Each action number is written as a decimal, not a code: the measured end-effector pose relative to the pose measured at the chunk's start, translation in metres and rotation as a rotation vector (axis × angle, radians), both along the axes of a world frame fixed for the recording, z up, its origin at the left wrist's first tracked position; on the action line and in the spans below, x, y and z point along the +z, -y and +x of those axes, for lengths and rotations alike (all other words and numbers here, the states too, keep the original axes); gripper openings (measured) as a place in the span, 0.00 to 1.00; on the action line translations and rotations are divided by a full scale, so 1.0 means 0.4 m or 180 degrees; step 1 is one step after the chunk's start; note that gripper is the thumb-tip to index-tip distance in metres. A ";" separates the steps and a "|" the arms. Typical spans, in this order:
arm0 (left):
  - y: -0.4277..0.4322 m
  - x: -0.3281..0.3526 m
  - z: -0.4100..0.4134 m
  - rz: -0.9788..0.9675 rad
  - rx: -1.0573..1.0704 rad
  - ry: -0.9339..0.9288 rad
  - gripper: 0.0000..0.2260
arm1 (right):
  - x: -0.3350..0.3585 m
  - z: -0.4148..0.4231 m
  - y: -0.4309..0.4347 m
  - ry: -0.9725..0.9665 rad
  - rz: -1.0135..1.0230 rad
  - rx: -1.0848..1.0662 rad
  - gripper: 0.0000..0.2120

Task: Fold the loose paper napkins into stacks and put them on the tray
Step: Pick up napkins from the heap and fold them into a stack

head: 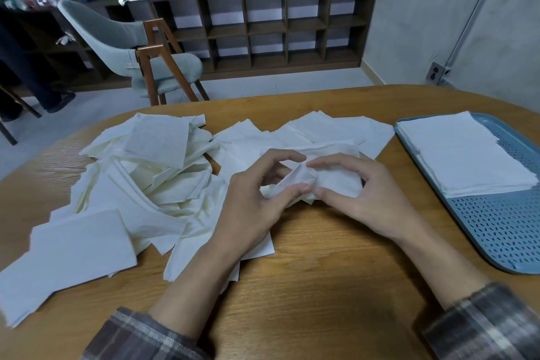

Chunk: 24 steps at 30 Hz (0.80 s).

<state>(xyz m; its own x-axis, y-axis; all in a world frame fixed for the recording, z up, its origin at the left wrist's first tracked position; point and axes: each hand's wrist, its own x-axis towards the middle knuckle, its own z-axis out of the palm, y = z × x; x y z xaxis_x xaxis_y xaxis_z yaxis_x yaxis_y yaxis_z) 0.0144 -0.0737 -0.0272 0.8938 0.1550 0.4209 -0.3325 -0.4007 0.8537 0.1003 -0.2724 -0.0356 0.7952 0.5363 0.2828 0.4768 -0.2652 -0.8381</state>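
Two plaid sleeves (140, 336) frame the bottom of the view, forearms reaching out over the wooden tabletop (321, 286), and both hands meet in the middle on one crumpled napkin (330, 181). The left hand (257, 202) has its grip pinching the near edge between thumb and forefinger, and the right hand (365, 193) does the same from the other side, thumb below and fingertips on top, the sheet bunched between them just above the tabletop. It looks like this one is being teased flat or lined up for a fold; no clean crease shows on it yet. Off to the left lies the big job, a sprawling heap of loose napkins (157, 172), overlapping at every angle, with more sheets (336, 128) fanned out just behind the hands. On the right, the blue perforated tray (502, 231) carries a neat white stack (455, 152) on its far half, and its near half shows bare. So the score, as I read it: one tidy stack banked on the tray, one napkin in hand, and a heap far larger than that stack yet to be folded and carried across. I'd call it early going, well short of halfway.
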 end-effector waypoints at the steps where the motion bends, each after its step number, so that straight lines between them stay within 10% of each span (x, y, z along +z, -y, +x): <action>1: 0.000 0.001 -0.001 -0.0076 0.0005 -0.0011 0.15 | 0.001 -0.002 -0.001 -0.0028 -0.0002 -0.0021 0.16; 8: -0.018 0.009 -0.002 0.0014 0.0093 -0.0199 0.20 | -0.002 0.002 -0.008 -0.0164 0.0084 -0.0218 0.04; 17: -0.048 0.027 0.005 -0.0874 0.0509 -0.0233 0.15 | -0.003 0.035 0.009 -0.1380 0.1363 -0.0101 0.07; 24: -0.047 0.024 0.009 -0.1610 -0.0074 -0.0658 0.18 | 0.010 0.009 -0.002 -0.2047 0.1102 0.0467 0.23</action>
<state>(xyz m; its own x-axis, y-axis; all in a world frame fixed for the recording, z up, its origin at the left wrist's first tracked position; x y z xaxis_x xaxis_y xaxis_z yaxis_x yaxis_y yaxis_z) 0.0179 -0.0548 -0.0174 0.9555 0.2719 0.1142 -0.1413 0.0822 0.9865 0.1039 -0.2717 -0.0317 0.7878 0.6144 -0.0421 -0.1256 0.0934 -0.9877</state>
